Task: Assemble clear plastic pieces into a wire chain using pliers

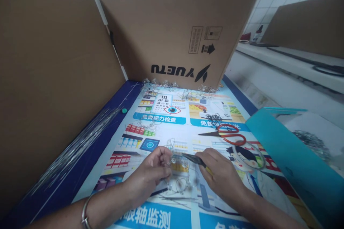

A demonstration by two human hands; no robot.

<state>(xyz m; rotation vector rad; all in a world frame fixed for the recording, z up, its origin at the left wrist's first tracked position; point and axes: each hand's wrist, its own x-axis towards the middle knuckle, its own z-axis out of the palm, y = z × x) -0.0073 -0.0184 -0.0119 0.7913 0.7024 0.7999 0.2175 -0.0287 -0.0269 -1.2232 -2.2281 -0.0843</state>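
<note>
My left hand (157, 166) is closed, its fingers pinching a thin wire piece (172, 146) bent into loops with small clear beads. In my right hand (219, 171) are pliers (196, 158) with dark pointed jaws and yellow-black handles. The jaw tips reach the wire piece just right of my left fingertips; whether they grip it I cannot tell. More looped wire (181, 185) lies on the printed sheet below, between my hands. Farther up, red-handled scissors (232, 134) lie with blades pointing left, beside a small pile of dark rings (214, 118).
Cardboard panels (172, 35) stand at the back and left. A bundle of straight wires (83, 139) lies on the left, near a small green object (124, 110). Several wire pieces (161, 84) line the back panel's foot. A teal box (290, 157) holding metal parts stands right, beside a clear ring-shaped coil (262, 157).
</note>
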